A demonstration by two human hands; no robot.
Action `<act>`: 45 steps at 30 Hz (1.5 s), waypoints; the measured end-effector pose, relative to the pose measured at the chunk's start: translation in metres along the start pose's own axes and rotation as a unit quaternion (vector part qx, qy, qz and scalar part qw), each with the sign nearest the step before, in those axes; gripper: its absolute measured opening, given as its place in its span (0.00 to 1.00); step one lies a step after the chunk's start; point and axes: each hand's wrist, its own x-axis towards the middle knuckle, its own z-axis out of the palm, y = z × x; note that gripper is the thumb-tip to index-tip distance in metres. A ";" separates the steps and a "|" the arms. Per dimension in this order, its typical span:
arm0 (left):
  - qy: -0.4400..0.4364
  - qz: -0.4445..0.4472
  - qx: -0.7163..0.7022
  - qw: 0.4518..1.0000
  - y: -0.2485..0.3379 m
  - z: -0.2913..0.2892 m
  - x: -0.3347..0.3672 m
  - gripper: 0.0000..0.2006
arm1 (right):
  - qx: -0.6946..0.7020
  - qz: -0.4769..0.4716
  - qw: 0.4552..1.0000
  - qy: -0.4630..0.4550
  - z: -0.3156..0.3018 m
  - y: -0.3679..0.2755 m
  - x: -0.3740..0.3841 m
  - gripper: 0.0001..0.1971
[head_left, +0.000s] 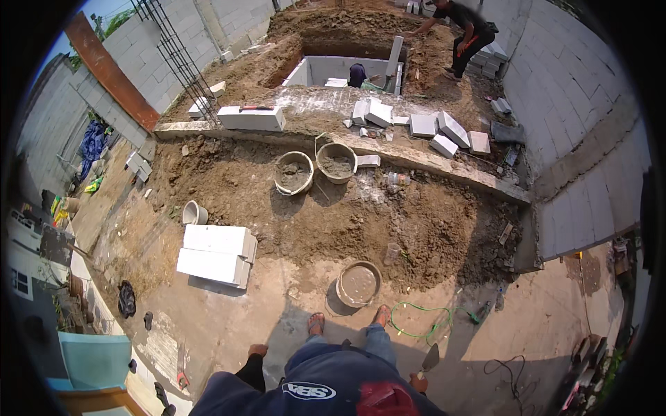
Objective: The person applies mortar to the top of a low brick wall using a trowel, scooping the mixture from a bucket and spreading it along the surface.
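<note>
My right hand (418,383) is closed round the handle of a pointed trowel (431,358), low at the right of my body, blade upward. My left hand (258,349) hangs at my left side below a dark sleeve, its fingers curled with nothing visible in them. In front of my bare feet, a round bucket (359,284) holds wet grey-brown mix. Neither hand touches it. Two more buckets of mortar, one on the left (294,173) and one on the right (337,163), stand on the soil farther ahead.
White blocks (216,253) are stacked at left, near a small pail (195,213). A green cord (423,320) loops across the concrete at right. A low concrete beam (444,163) crosses ahead. Beyond it lie loose blocks (452,129) and a pit; one person (466,31) bends beside it, another (357,75) inside.
</note>
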 end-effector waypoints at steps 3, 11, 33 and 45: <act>0.008 0.047 -0.039 0.998 0.051 0.004 -0.031 0.16 | -0.031 -0.009 0.999 0.003 -0.040 -0.044 0.047 0.14; 0.120 -0.003 -0.506 0.854 0.235 -0.103 -0.021 0.33 | 0.108 -0.020 0.994 -0.023 -0.125 -0.132 0.134 0.17; -0.003 -0.123 -0.508 0.852 0.204 0.013 -0.037 0.31 | -0.009 -0.135 0.990 -0.044 -0.134 -0.100 0.103 0.11; 0.074 -0.217 -0.696 0.681 0.267 -0.069 -0.005 0.24 | -0.222 -0.169 0.958 -0.070 -0.147 -0.155 0.191 0.24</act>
